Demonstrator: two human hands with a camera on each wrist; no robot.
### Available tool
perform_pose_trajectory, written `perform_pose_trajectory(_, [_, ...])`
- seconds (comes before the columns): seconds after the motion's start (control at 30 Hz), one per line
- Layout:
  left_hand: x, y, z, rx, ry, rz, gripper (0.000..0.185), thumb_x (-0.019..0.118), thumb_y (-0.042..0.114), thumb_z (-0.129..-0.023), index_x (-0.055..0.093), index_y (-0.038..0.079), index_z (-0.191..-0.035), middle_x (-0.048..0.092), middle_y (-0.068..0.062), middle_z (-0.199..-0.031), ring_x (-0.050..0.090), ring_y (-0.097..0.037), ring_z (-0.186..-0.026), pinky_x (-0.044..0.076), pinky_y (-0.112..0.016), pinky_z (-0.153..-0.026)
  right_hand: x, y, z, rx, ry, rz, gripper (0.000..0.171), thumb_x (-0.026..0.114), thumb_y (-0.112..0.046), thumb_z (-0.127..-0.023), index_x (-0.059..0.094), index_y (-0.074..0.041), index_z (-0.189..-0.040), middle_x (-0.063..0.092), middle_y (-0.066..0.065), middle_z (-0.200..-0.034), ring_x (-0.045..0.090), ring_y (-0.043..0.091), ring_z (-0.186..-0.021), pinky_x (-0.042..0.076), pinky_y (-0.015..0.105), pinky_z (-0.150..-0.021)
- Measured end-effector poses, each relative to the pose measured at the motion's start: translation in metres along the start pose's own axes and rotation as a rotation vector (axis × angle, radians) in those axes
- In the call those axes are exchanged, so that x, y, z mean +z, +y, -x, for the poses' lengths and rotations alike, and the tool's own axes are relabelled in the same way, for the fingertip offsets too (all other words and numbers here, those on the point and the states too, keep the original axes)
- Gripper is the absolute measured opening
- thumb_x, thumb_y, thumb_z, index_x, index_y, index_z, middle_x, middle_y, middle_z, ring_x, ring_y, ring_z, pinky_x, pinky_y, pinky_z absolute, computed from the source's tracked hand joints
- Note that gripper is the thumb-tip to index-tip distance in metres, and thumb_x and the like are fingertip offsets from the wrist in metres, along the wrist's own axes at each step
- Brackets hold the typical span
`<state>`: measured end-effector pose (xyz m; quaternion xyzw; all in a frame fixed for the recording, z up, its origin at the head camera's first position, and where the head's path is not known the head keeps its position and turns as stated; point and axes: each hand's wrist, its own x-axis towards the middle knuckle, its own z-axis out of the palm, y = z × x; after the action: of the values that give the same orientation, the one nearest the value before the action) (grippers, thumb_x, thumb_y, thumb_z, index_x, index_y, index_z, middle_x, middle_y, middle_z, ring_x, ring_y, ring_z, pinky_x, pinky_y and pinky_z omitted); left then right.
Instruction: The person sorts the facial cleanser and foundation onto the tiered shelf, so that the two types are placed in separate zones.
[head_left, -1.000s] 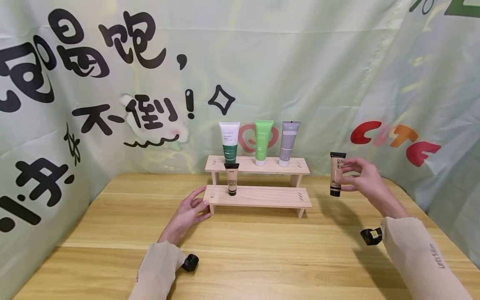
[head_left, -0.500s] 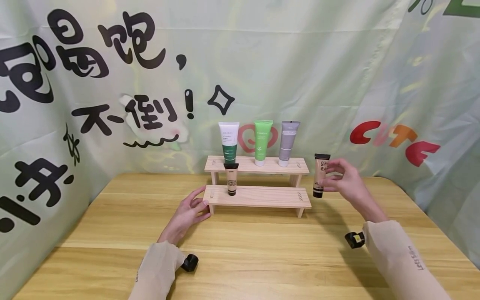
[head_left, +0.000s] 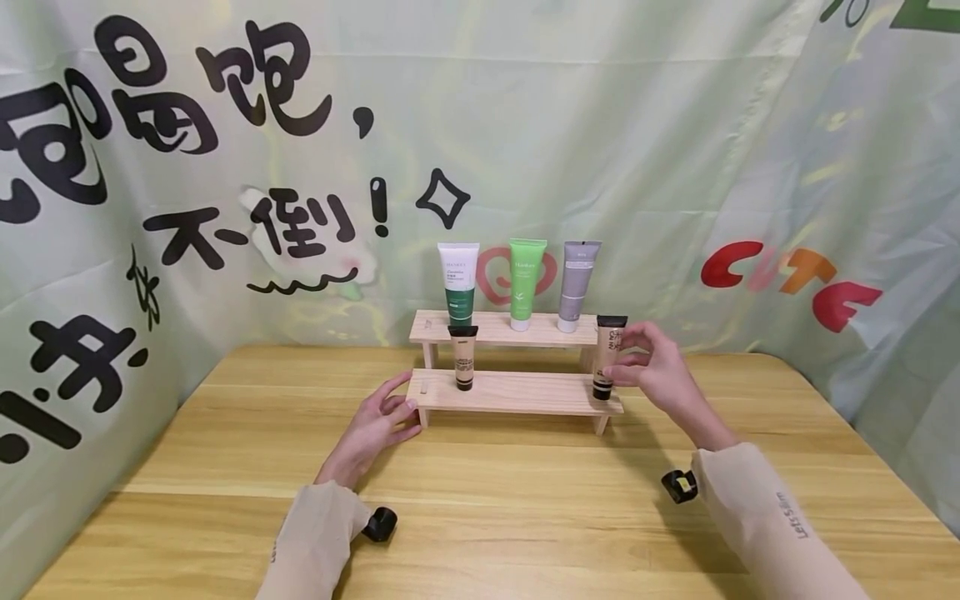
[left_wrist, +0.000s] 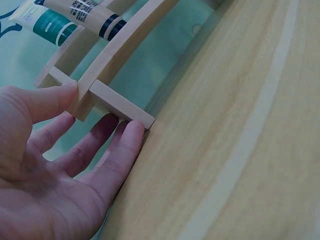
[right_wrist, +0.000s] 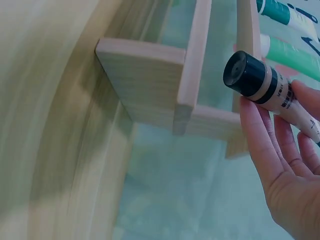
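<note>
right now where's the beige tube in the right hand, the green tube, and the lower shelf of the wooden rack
beige tube (head_left: 606, 354), head view, middle of its body
green tube (head_left: 526, 279), head view, middle of its body
lower shelf (head_left: 525, 392), head view, bare top board between the two beige tubes

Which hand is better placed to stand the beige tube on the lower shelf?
The right hand: it already pinches the beige tube upright over the lower shelf. The left hand only steadies the shelf's left end.

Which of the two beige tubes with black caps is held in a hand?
The beige black-capped tube at the lower wooden shelf's right end; the right hand grips it. The other beige tube stands alone.
</note>
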<state>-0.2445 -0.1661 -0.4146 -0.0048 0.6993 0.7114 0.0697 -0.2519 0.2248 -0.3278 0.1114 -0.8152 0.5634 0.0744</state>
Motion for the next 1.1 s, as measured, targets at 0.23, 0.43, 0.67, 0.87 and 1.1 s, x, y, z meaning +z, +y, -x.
perform_pose_trajectory(0.23, [0.001,0.001,0.0,0.003,-0.008,-0.009,0.053,0.048,0.002,-0.107,0.035,0.013,-0.158,0.052,-0.026,-0.133,0.058,-0.035,-0.113,0.056,-0.042,-0.093,0.012,0.001,-0.002,-0.049,0.013,-0.006,0.046,0.072,0.018,-0.081,0.043,0.01,-0.116,0.062,0.013,-0.103,0.062,0.006,-0.083,0.059,0.024,-0.071])
perform_pose_trajectory(0.43, [0.001,0.0,0.0,0.003,-0.02,-0.005,0.054,0.047,0.002,-0.107,0.034,0.012,-0.158,0.052,-0.026,-0.133,0.057,-0.034,-0.114,0.055,-0.044,-0.095,0.022,0.005,-0.003,-0.085,0.019,0.041,0.044,0.074,0.019,-0.078,0.044,0.006,-0.107,0.062,0.019,-0.101,0.063,0.012,-0.085,0.056,0.021,-0.072])
perform_pose_trajectory(0.67, [-0.002,0.0,0.0,0.006,-0.027,-0.007,0.053,0.047,0.003,-0.108,0.034,0.013,-0.158,0.051,-0.026,-0.134,0.058,-0.035,-0.113,0.056,-0.043,-0.094,0.032,0.009,-0.001,-0.11,0.029,0.06,0.042,0.075,0.018,-0.078,0.044,0.005,-0.104,0.062,0.023,-0.103,0.065,0.027,-0.091,0.055,0.022,-0.074])
perform_pose_trajectory(0.87, [-0.005,-0.001,0.001,0.001,-0.023,-0.008,0.053,0.046,0.003,-0.108,0.033,0.012,-0.158,0.05,-0.027,-0.136,0.058,-0.035,-0.114,0.056,-0.043,-0.094,0.037,0.008,0.0,-0.114,0.027,0.102,0.04,0.075,0.015,-0.08,0.046,0.005,-0.106,0.063,0.023,-0.106,0.066,0.031,-0.095,0.052,0.024,-0.079])
perform_pose_trajectory(1.1, [-0.004,0.002,0.0,0.003,-0.019,-0.011,0.053,0.047,0.003,-0.108,0.034,0.013,-0.158,0.052,-0.025,-0.134,0.059,-0.033,-0.111,0.056,-0.042,-0.093,0.038,0.01,0.001,-0.184,0.03,0.124,0.038,0.075,0.015,-0.081,0.048,0.007,-0.106,0.065,0.022,-0.102,0.065,0.029,-0.093,0.052,0.026,-0.082])
